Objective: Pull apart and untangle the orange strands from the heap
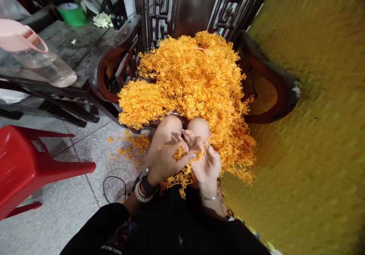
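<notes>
Above my lap, my left hand (pixel 168 160) has its thumb and fingers closed round a small orange curly piece, perhaps of an artificial flower. My right hand (pixel 205 168) faces it, palm turned up and fingers curled, with an orange bit pinched at its fingertips. The two hands nearly touch; the exact join between the pieces is too small to make out. More orange curly strands (pixel 182 179) hang and lie on my lap below them. Beyond my knees, a large heap of the same orange pieces (pixel 194 76) covers the chair seat and spills down its right side.
The heap rests on a dark carved wooden chair (pixel 269 116). Left of it, a dark table (pixel 65 44) bears a pink-lidded bottle (pixel 54 67), green tape (pixel 72 15) and white flowers (pixel 102 20). A red stool (pixel 34 163), a black cable (pixel 114 177) and scattered orange bits (pixel 132 144) are on the floor.
</notes>
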